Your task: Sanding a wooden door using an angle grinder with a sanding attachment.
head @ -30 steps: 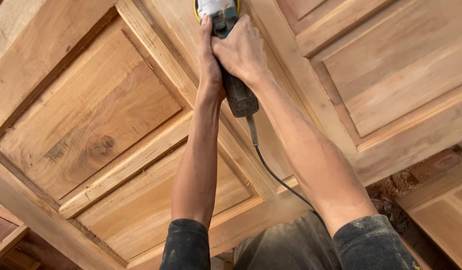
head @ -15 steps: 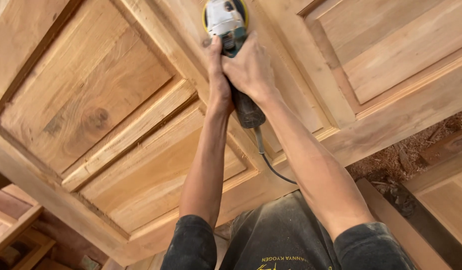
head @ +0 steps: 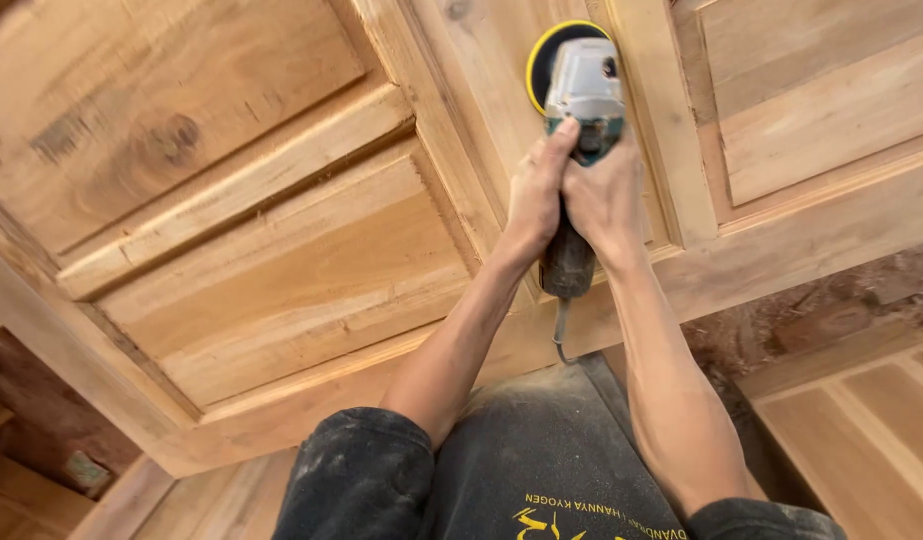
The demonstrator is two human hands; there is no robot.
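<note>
Grey sander [head: 582,85], yellow pad [head: 542,55], tan door [head: 282,230]

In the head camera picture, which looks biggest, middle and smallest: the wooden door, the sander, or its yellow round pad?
1. Wooden door, filling most of the picture.
2. Sander, gripped by both hands.
3. Yellow round pad, partly hidden behind the sander.

Both forearms are bare; dark, dusty sleeves [head: 357,470] end above the elbows. The dark shirt [head: 542,450], greyed with dust, carries a yellow print near the bottom.

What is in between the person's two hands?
In the head view, the dark handle of the grey power sander with a round yellow pad sits between the left hand and right hand, both gripping it.
</note>
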